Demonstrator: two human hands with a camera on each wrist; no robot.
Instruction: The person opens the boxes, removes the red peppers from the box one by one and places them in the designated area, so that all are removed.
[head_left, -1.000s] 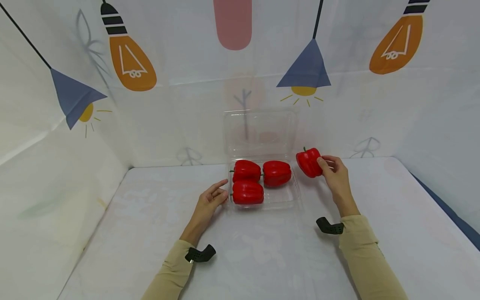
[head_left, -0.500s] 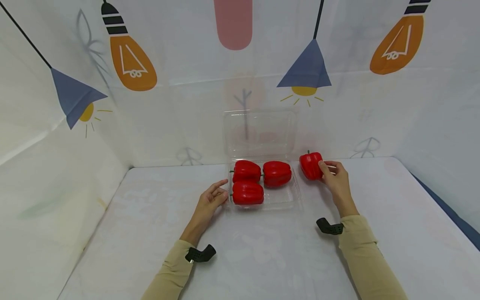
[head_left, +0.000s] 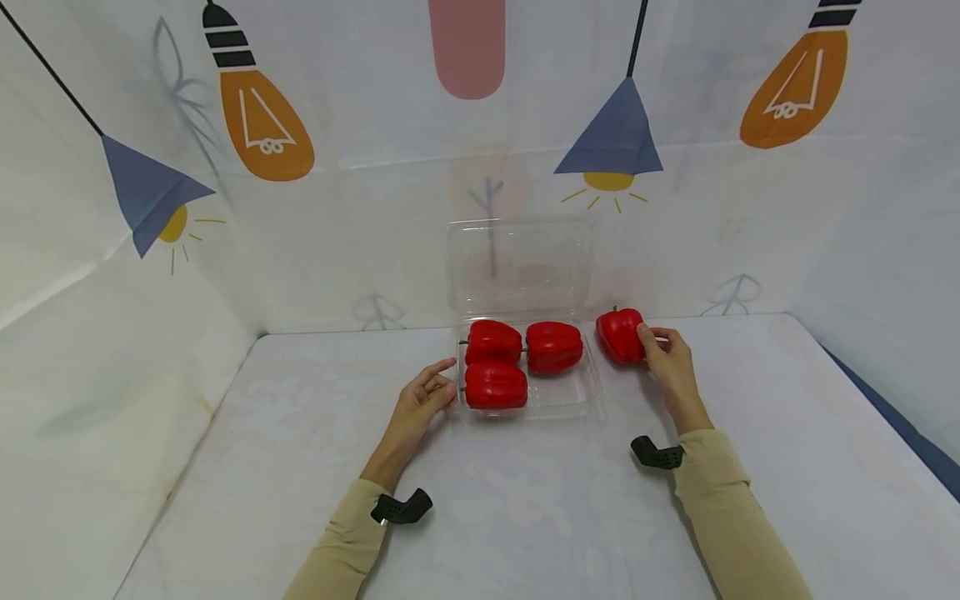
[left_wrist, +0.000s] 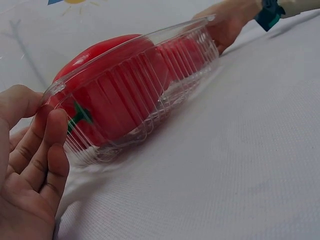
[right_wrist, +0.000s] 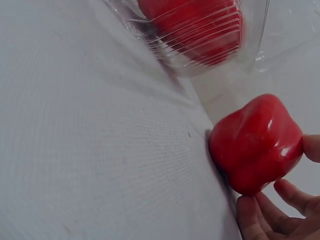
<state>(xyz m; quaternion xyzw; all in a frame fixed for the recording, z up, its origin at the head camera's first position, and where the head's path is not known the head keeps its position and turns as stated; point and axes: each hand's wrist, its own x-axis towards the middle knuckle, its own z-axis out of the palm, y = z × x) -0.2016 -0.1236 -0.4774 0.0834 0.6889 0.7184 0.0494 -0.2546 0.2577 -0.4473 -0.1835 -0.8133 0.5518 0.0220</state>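
A clear plastic clamshell container [head_left: 562, 404] sits on the table with its lid [head_left: 517, 267] raised. Inside lie red bell peppers: one back left [head_left: 492, 342], one back right [head_left: 554, 347] and one front left [head_left: 496, 386]. My left hand [head_left: 417, 402] is at the container's left side; in the left wrist view, thumb and fingers pinch its rim corner [left_wrist: 57, 89]. To the right of the container, my right hand [head_left: 670, 367] grips another red bell pepper [head_left: 619, 335] between thumb and fingers. That pepper stands stem up, its base hidden from above.
The white-covered table [head_left: 517, 508] meets a printed fabric backdrop [head_left: 375, 233] just behind the container. Both wrists carry dark camera mounts, one left [head_left: 402, 507] and one right [head_left: 657, 453].
My right hand has lowered its pepper slightly toward the table and turned it more upright, staying right of the container. The left hand and the container have not moved.
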